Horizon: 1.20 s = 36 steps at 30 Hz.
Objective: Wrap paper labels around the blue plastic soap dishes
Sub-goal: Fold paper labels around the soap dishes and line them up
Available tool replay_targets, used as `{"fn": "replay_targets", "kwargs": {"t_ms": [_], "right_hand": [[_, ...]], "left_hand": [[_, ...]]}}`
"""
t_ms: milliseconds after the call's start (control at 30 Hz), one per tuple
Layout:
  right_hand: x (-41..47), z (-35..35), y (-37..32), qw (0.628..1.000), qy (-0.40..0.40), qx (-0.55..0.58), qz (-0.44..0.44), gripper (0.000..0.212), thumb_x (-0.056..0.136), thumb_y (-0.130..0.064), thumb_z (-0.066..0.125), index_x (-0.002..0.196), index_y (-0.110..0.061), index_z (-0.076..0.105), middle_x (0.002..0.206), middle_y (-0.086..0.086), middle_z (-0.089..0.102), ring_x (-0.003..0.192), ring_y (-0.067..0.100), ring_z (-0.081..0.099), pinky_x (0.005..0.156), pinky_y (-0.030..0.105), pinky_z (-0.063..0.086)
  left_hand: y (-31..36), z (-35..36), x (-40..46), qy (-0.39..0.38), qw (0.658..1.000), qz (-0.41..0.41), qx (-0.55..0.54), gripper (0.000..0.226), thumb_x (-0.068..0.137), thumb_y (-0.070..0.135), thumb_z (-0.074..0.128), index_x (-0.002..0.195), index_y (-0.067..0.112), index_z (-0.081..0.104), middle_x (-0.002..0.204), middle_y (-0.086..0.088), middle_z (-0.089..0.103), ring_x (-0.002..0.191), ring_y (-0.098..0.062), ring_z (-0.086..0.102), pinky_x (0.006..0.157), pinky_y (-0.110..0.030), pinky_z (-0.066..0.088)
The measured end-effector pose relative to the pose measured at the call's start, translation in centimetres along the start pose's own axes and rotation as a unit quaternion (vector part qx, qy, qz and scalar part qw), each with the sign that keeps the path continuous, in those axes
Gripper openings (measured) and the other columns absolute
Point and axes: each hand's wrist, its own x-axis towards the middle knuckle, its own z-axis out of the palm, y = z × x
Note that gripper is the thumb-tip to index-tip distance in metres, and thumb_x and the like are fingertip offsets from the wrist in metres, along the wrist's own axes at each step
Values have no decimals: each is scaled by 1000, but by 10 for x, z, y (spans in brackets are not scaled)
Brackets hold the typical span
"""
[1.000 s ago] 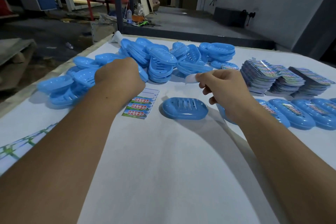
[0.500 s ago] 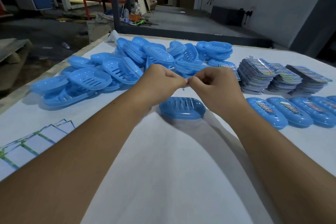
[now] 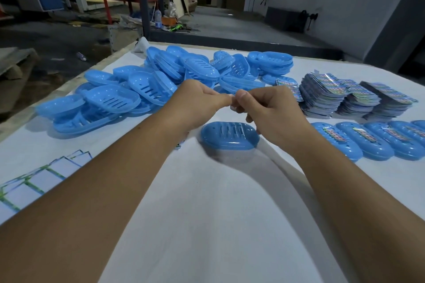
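Note:
One closed blue soap dish [image 3: 230, 138] lies unlabelled on the white table, just below my hands. My left hand [image 3: 195, 101] and my right hand [image 3: 271, 110] meet fingertip to fingertip above it. Both pinch a small whitish piece [image 3: 233, 106] that is mostly hidden by the fingers. A big pile of open blue dish halves [image 3: 161, 80] fills the far left and middle. At the right, a row of labelled dishes [image 3: 345, 142] lies side by side.
Stacks of printed paper labels [image 3: 333, 94] stand at the far right behind the labelled row. Fanned white sheets with green edges [image 3: 46, 174] lie at the near left. The table's left edge [image 3: 76, 80] drops to a workshop floor.
My left hand came away from the pile of dish halves and moved right to meet my right hand. Both now pinch together above the single dish.

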Motion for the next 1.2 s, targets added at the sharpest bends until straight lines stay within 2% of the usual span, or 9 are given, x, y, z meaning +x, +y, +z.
{"fn": "replay_targets", "kwargs": {"t_ms": [100, 167, 333, 467, 533, 767, 933, 1000, 1200], "right_hand": [[3, 1, 4, 998, 46, -48, 19, 36, 98, -36, 59, 76, -14, 77, 66, 0, 70, 57, 11, 56, 56, 33, 49], [5, -2, 7, 991, 80, -100, 34, 39, 92, -35, 62, 70, -5, 70, 64, 14, 60, 55, 15, 42, 56, 33, 42], [5, -11, 9, 991, 59, -84, 85, 39, 84, -40, 71, 67, -5, 69, 53, 11, 49, 49, 11, 35, 52, 28, 34], [5, -12, 8, 993, 32, -28, 111, 40, 80, -39, 76, 73, 0, 71, 63, 21, 53, 57, 16, 40, 56, 30, 37], [6, -13, 6, 991, 29, -11, 131, 35, 79, -38, 76, 71, -4, 73, 61, 15, 57, 55, 14, 42, 53, 28, 37], [5, -15, 4, 981, -8, -2, 195, 31, 75, -35, 73, 67, -6, 74, 56, 4, 61, 43, 13, 41, 38, 20, 35], [0, -12, 3, 975, -69, -77, 197, 55, 71, -51, 80, 76, 2, 72, 60, 14, 64, 44, 15, 47, 51, 31, 44], [-1, -12, 2, 974, -80, -84, 195, 54, 71, -51, 82, 78, 2, 74, 70, 19, 70, 46, 16, 50, 54, 33, 46], [-2, -12, -2, 969, -113, -88, 203, 38, 71, -44, 83, 69, -6, 76, 72, 20, 73, 51, 23, 61, 59, 35, 48]], "left_hand": [[0, 1, 1, 20, 1000, -8, 0, 24, 79, 42, 78, 84, 19, 79, 46, 20, 51, 49, 3, 51, 55, -25, 35], [0, 1, 2, 31, 999, -16, 2, 36, 79, 37, 76, 89, 3, 74, 41, 13, 32, 40, -8, 34, 53, -26, 33], [0, 1, 1, 39, 999, -29, -12, 38, 77, 39, 76, 90, 3, 73, 54, 6, 39, 54, -15, 36, 55, -28, 35], [1, 0, 1, 27, 998, -44, -41, 28, 78, 37, 77, 79, 10, 67, 67, 2, 46, 57, -16, 37, 55, -29, 33], [1, 0, 3, 22, 997, -50, -48, 25, 77, 36, 77, 76, 14, 65, 70, 2, 49, 60, -17, 38, 53, -29, 31], [-4, -2, 3, -6, 996, -65, 62, 36, 69, 45, 80, 73, 15, 61, 72, 1, 56, 57, -16, 44, 54, -31, 31], [-5, -4, 3, -32, 983, -57, 171, 52, 65, 58, 82, 100, 20, 74, 90, -1, 71, 80, -15, 62, 60, -32, 43], [-5, -3, 3, -37, 979, -48, 194, 49, 66, 57, 82, 96, 19, 74, 87, -1, 71, 76, -15, 62, 59, -30, 43], [-7, -4, 3, -66, 966, -33, 246, 47, 65, 58, 80, 92, 20, 76, 86, -2, 73, 78, -20, 66, 62, -31, 49]]}}
